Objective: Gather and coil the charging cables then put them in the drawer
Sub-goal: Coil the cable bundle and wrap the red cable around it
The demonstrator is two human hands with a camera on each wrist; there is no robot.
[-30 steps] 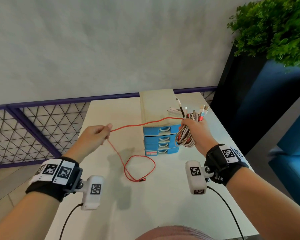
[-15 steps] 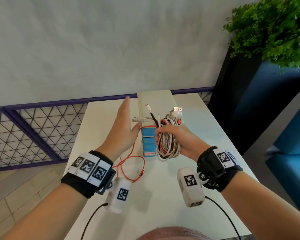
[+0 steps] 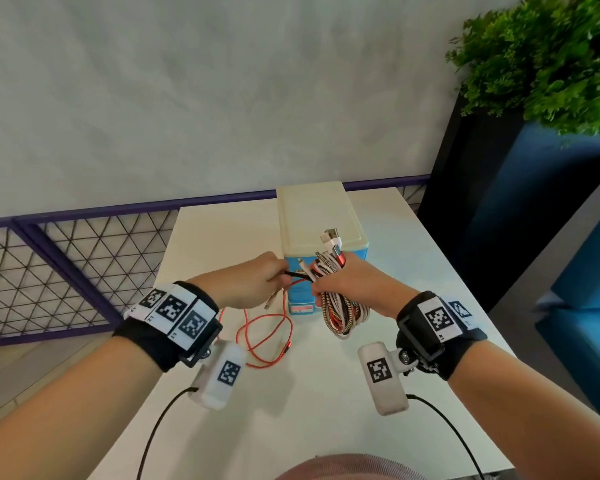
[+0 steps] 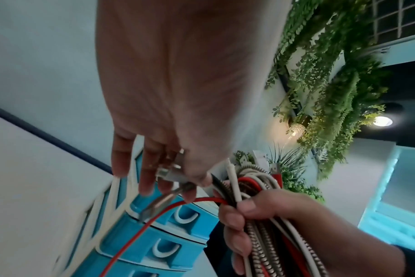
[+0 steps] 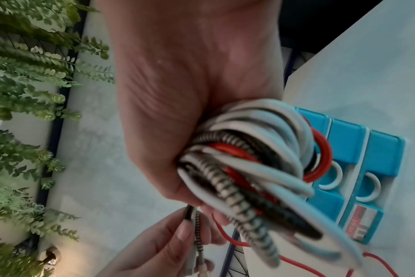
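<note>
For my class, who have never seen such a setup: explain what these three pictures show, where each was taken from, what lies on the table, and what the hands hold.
A person wears three cameras: one on the head looking down, one on each wrist looking along the fingers. The right hand grips a bundle of coiled charging cables. The left hand pinches loose cable ends beside it. A red cable trails from the hands onto the white table, where a small blue drawer unit stands, its drawers closed.
</note>
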